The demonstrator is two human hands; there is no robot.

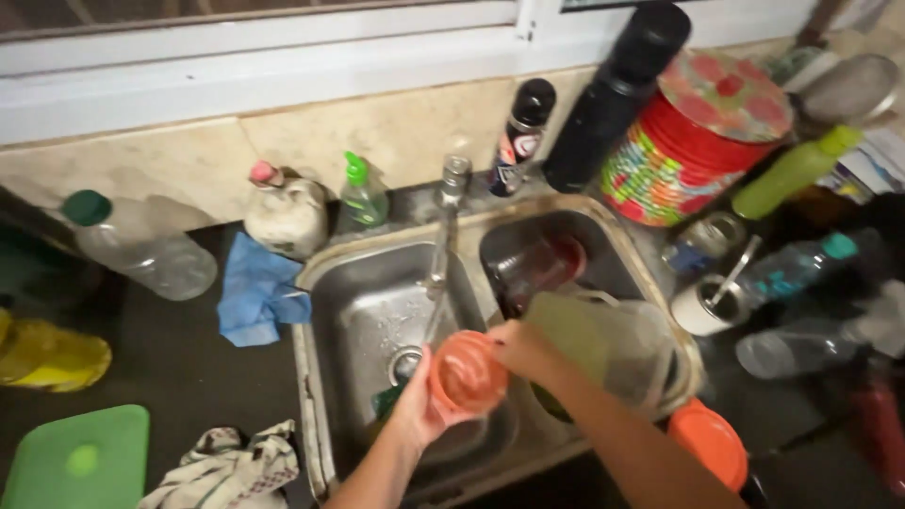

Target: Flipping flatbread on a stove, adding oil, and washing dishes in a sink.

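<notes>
I'm cupping the round orange plastic cup [468, 373] over the steel sink [363, 292] — left hand [415, 405] wrapped beneath, right hand [521, 349] fingers pinching its rim.

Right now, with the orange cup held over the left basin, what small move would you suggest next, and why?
Probably tilt the orange cup under the tap: both the left hand and right hand grip it just below the spout, over the left basin.

blue cloth [256, 294] | red tin [693, 141] | green lid [80, 460] | black flask [615, 94]
</notes>
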